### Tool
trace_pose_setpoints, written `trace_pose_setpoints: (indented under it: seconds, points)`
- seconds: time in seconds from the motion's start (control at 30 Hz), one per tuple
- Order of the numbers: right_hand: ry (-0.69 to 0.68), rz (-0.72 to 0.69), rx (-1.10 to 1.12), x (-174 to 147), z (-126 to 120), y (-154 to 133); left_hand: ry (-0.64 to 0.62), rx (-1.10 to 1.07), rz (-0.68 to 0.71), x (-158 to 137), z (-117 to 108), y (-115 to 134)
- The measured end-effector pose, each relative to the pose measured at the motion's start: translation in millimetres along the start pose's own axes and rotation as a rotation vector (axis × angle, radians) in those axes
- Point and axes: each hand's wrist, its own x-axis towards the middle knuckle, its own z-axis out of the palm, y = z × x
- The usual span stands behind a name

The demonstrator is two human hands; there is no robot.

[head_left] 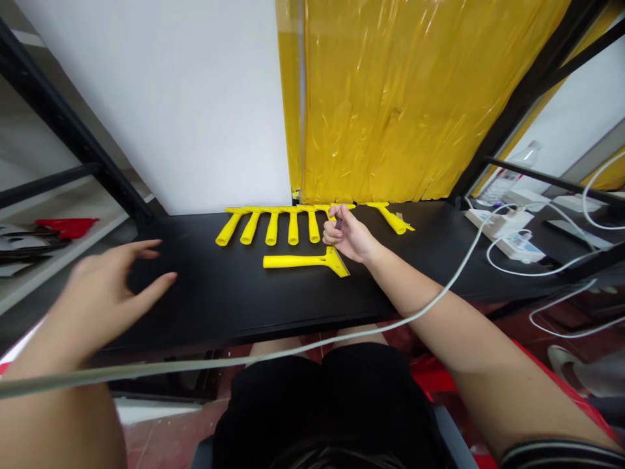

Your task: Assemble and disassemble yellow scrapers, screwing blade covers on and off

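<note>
My right hand (347,236) is closed around a small tool with a dark purple handle (338,223), possibly a screwdriver, mostly hidden by the fingers. Just below it, a yellow scraper (297,261) lies on its side, handle to the left and bladed head to the right. The hand is at the scraper's head; whether the tool touches it, I cannot tell. Over the table's left side, my left hand (107,293) hangs open, fingers apart and holding nothing. Behind the single scraper, several yellow scrapers (271,228) stand in a row, handles toward me. Another yellow scraper (390,219) lies right of my hand.
The black table (205,293) backs onto a white panel (195,98) and a yellow film-covered panel (400,98). A white cable (430,303) crosses in front of my right forearm. Power strips (508,234) and a plastic bottle (510,172) are at the right, beside black frame posts.
</note>
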Motion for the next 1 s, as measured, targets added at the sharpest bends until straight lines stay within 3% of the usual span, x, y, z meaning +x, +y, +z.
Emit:
trace_pose_setpoints:
  seconds: [0.03,0.17,0.23,0.33,0.43,0.6,0.8,1.0]
  points:
    - [0.0,-0.012,0.015,-1,1,0,0.054,-0.042,0.101,8,-1,22]
    - [0.049,-0.051,0.005,0,1,1,-0.051,-0.2,0.594,51,7,108]
    - [0.066,-0.063,-0.012,2,0,3,-0.194,-0.197,0.738,74,18,140]
    - [0.071,-0.035,-0.023,5,-4,5,-0.283,-0.211,0.855,103,43,171]
    - [0.042,0.01,0.012,4,-5,4,-0.302,-0.266,0.925,116,72,183]
    - [0.044,-0.057,0.097,1,-4,0,-0.347,-0.332,0.912,116,103,181]
    - [0.035,-0.016,0.042,2,-12,-3,-0.335,-0.367,0.888,115,106,179]
    - [0.004,-0.056,0.143,0,-12,-3,-0.34,-0.353,0.879,116,108,177]
